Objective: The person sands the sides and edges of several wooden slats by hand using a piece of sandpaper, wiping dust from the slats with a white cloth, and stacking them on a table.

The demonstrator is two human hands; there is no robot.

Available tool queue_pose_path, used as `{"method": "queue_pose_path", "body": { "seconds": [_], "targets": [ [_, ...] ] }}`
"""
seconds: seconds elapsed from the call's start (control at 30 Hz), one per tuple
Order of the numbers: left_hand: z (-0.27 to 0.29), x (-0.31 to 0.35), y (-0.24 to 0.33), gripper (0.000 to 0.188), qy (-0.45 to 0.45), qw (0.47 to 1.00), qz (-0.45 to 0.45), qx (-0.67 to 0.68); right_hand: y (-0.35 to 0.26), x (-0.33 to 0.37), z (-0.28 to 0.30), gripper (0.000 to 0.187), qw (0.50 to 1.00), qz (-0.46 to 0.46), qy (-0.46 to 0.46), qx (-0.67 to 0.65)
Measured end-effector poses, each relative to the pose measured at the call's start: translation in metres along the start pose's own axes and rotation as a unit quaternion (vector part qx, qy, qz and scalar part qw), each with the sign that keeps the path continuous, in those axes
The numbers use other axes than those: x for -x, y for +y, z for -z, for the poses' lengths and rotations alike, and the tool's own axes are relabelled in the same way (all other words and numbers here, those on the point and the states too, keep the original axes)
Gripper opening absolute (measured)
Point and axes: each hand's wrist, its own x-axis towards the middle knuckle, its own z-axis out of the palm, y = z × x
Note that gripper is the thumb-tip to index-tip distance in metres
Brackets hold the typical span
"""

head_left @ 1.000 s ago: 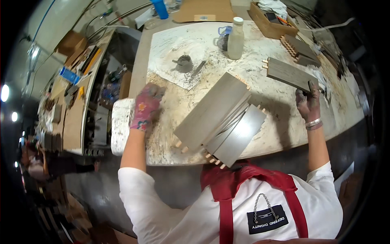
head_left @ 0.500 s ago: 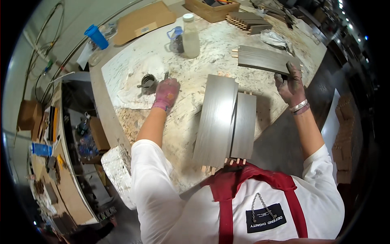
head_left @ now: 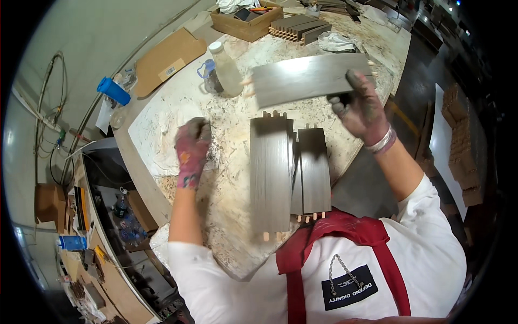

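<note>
My right hand (head_left: 367, 113), in a stained glove, grips the right end of a grey wood-grain panel (head_left: 302, 78) with dowel pegs in its ends. The thumb lies on top and the fingers are underneath; the panel is raised above the table. My left hand (head_left: 193, 148), in a stained pink glove, is closed over the white cloth (head_left: 154, 143) on the left. Its fingers curl round something dark that I cannot make out. Between my hands, a long grey panel (head_left: 270, 178) lies on the table beside a narrower grey panel (head_left: 315, 173), both with pegs in their ends.
A clear bottle with a white cap (head_left: 226, 70) stands beyond my left hand, next to a small bottle with a blue handle (head_left: 209, 78). Stacked pegged panels (head_left: 302, 27), a cardboard box (head_left: 248, 27), flat cardboard (head_left: 167, 62) and a blue cup (head_left: 113, 90) line the far side.
My right hand has brought its panel left and nearer, tilting its face up. My left hand has moved left and nearer, now covering where the dark round object was. The view has shifted.
</note>
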Motion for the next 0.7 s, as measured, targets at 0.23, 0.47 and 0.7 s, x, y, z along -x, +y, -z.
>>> {"method": "queue_pose_path", "body": {
  "seconds": [0.23,0.47,0.7],
  "targets": [
    [0.102,0.027,0.021,0.013,0.005,0.905,0.149,0.399,0.05,0.032,-0.012,0.022,0.995,-0.08,-0.03,0.043],
    [0.132,0.061,0.072,0.017,-0.028,0.973,0.083,0.214,0.069,0.043,0.011,0.024,0.835,0.267,-0.144,0.46],
    [0.119,0.052,0.098,0.015,-0.013,0.994,-0.053,0.091,0.075,0.036,0.019,0.027,0.72,0.412,-0.174,0.53]
  ]
}}
